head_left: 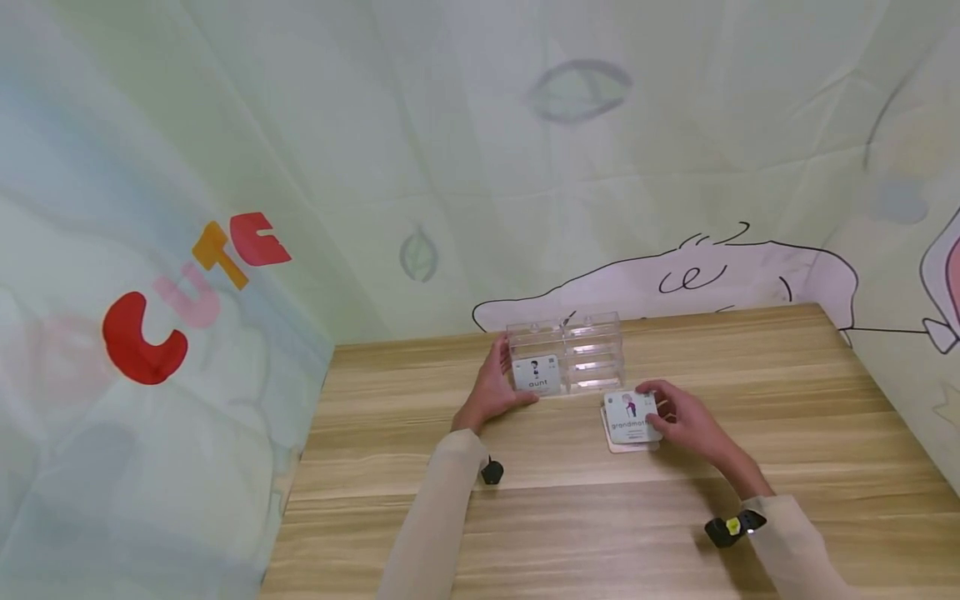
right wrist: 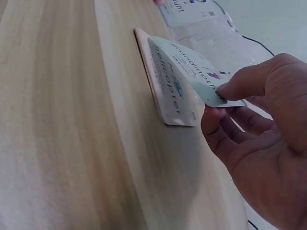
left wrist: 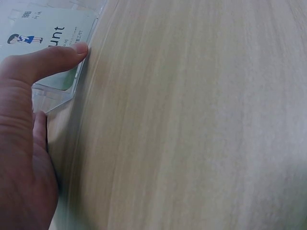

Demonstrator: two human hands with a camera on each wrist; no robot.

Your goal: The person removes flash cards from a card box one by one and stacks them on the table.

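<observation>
A clear plastic card holder (head_left: 592, 350) with several slots stands near the table's back edge. An "aunt" card (head_left: 537, 375) sits in its lower left part. My left hand (head_left: 493, 385) grips the holder's left side, thumb across the lower front edge, also seen in the left wrist view, where the thumb (left wrist: 57, 60) overlaps the card. Between thumb and fingers, my right hand (head_left: 686, 421) pinches a "grandmother" card (head_left: 628, 415) by its edge. That card is tilted up over a small stack, whose top "helicopter" card (right wrist: 168, 91) shows in the right wrist view.
The wood-grain table (head_left: 555, 517) extends in front of the holder and to both sides. Behind it hangs a pale printed cloth (head_left: 465, 167), close to the holder's back. Dark wrist devices (head_left: 723, 532) are on both wrists.
</observation>
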